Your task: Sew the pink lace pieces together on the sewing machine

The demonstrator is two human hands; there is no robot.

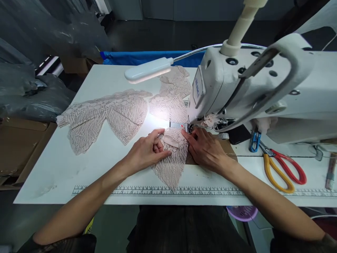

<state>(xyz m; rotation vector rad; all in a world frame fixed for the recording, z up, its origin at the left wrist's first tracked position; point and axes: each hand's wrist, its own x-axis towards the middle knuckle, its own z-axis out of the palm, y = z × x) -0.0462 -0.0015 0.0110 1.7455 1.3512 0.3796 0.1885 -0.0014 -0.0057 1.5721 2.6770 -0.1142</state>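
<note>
A pale pink lace piece (172, 160) lies on the white sewing table (60, 165), its top end under the presser foot (185, 127) of a white sewing machine (252, 84). My left hand (147, 151) pinches a folded edge of this lace with curled fingers. My right hand (206, 147) lies flat on the lace's right side, fingers stretched toward the needle area. Both hands sit just in front of the presser foot.
More lace pieces lie to the left (105, 116) and behind (172, 93). A gooseneck lamp (149, 69) lights the work. Red and yellow scissors (283, 168) and blue thread snips (255, 140) rest at right. A printed ruler (131, 191) runs along the table's front edge.
</note>
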